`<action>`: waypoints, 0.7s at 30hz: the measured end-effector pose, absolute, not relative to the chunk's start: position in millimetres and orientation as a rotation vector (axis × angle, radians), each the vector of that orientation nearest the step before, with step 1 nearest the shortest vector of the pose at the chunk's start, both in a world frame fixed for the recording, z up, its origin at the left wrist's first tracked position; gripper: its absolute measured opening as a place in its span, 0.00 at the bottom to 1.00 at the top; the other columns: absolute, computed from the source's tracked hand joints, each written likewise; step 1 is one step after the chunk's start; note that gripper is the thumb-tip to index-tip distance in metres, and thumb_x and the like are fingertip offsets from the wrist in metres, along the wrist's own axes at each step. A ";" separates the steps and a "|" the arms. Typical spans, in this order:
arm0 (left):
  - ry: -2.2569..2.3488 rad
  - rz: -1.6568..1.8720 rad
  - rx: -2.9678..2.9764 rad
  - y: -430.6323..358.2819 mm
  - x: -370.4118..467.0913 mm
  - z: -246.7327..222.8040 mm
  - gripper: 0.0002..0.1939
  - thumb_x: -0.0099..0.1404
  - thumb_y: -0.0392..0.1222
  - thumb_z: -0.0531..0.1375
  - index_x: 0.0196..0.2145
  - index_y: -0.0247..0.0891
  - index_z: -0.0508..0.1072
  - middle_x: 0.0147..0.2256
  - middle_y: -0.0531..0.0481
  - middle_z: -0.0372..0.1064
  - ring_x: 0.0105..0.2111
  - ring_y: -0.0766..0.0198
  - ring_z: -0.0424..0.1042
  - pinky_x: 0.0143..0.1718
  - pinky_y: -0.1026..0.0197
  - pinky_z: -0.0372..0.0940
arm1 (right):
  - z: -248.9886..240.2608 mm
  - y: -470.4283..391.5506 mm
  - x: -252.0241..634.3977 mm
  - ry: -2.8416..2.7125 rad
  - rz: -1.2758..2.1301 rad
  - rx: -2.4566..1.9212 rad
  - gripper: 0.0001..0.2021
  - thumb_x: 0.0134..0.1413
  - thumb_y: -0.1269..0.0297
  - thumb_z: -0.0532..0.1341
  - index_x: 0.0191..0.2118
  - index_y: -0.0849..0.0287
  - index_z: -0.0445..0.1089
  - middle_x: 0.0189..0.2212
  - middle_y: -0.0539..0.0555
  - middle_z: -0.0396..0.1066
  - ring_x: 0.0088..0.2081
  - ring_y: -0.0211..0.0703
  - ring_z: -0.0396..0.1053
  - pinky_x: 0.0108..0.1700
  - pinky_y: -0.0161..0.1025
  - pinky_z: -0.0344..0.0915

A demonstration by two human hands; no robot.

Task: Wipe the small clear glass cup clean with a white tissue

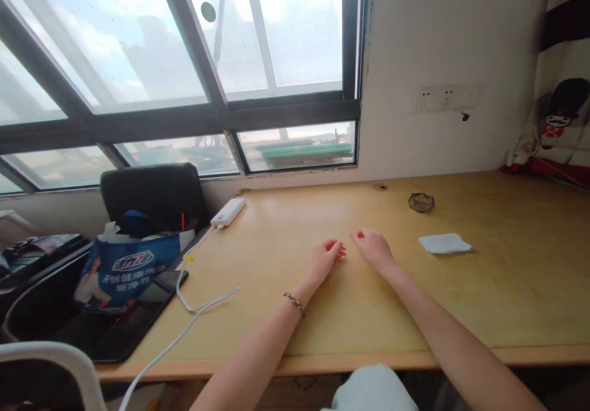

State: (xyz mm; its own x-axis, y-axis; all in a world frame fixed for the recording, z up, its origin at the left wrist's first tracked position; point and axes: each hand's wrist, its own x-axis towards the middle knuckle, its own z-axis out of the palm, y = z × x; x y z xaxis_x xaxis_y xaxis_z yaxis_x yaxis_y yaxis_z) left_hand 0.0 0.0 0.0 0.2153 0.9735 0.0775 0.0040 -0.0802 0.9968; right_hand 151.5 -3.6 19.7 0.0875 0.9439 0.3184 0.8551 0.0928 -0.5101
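My left hand (327,257) rests at the middle of the wooden table (276,313), its fingers loosely bent and a little apart, with nothing seen in them. A braided bracelet (295,303) circles that wrist. Just to the right, apart from it by a small gap, my right hand (374,250) is curled, one fingertip pointing left; no object shows in it. Closest on the right side lies a flat white piece of paper or tissue (445,243). Behind that sits a dark, see-through round dish (421,202), perhaps an ashtray.
A white power bank (228,212) lies at the table's left edge, its white cable (203,308) trailing toward the front. Left of the table, a black chair (154,193) holds a blue bag (129,270). Beyond are a window (286,113) and wall sockets (436,97).
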 end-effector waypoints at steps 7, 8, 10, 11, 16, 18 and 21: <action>1.104 1.109 1.323 4.3 -4.7 -1.3 0.10 0.53 0.42 0.55 0.24 0.30 0.69 0.24 0.45 0.70 0.22 0.66 0.69 0.25 0.64 0.65 | 0.2 20.0 248.6 -1.260 -0.362 -2.306 0.27 0.47 0.51 0.52 0.49 0.67 0.59 0.55 0.71 0.42 0.56 0.67 0.38 0.48 0.65 0.37; 1.108 1.110 1.328 3.7 -4.4 -0.5 0.10 0.53 0.42 0.55 0.24 0.31 0.69 0.24 0.45 0.69 0.22 0.66 0.69 0.25 0.64 0.65 | -5.0 22.1 257.9 -1.210 -0.351 -2.355 0.29 0.47 0.51 0.51 0.50 0.68 0.56 0.56 0.72 0.38 0.56 0.68 0.34 0.48 0.67 0.34; 1.115 1.108 1.329 2.6 -3.9 1.4 0.10 0.53 0.42 0.55 0.24 0.31 0.69 0.23 0.45 0.69 0.22 0.66 0.69 0.25 0.65 0.65 | -14.6 25.5 270.1 -1.122 -0.285 -2.432 0.31 0.48 0.50 0.50 0.53 0.68 0.53 0.57 0.73 0.32 0.57 0.70 0.29 0.47 0.69 0.29; 1.117 1.107 1.325 2.2 -3.7 2.2 0.10 0.53 0.42 0.55 0.24 0.31 0.69 0.23 0.46 0.69 0.22 0.66 0.69 0.25 0.65 0.65 | -18.7 26.9 273.3 -1.091 -0.246 -2.456 0.32 0.47 0.50 0.50 0.54 0.69 0.52 0.57 0.73 0.31 0.57 0.71 0.28 0.47 0.69 0.28; 1.127 1.113 1.294 2.7 -3.4 2.7 0.09 0.53 0.40 0.55 0.24 0.30 0.69 0.24 0.45 0.70 0.22 0.67 0.69 0.25 0.65 0.65 | -28.4 30.9 272.8 -1.050 -0.137 -2.452 0.34 0.47 0.51 0.51 0.55 0.69 0.47 0.57 0.75 0.29 0.56 0.73 0.33 0.48 0.67 0.35; 1.118 1.115 1.293 3.3 -3.4 1.6 0.09 0.53 0.40 0.55 0.25 0.30 0.69 0.24 0.45 0.70 0.22 0.67 0.69 0.25 0.66 0.65 | -27.8 31.9 270.8 -1.133 -0.148 -2.393 0.33 0.46 0.52 0.53 0.54 0.70 0.48 0.56 0.76 0.35 0.55 0.71 0.40 0.49 0.61 0.41; 1.107 1.115 1.305 4.1 -3.2 -0.2 0.10 0.53 0.41 0.55 0.25 0.30 0.69 0.24 0.45 0.70 0.22 0.67 0.69 0.24 0.66 0.65 | -25.5 33.9 266.3 -1.377 -0.121 -2.217 0.30 0.47 0.57 0.54 0.52 0.73 0.51 0.51 0.74 0.50 0.51 0.61 0.52 0.49 0.50 0.50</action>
State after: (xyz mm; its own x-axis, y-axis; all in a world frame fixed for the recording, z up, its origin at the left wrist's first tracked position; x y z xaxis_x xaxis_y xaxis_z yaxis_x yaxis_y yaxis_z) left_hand -3.2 4.1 -0.2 0.1398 0.9899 0.0243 0.0173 -0.0270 0.9995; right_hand 266.3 33.9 -25.5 0.4782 0.8102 0.3391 0.8569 -0.3458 -0.3823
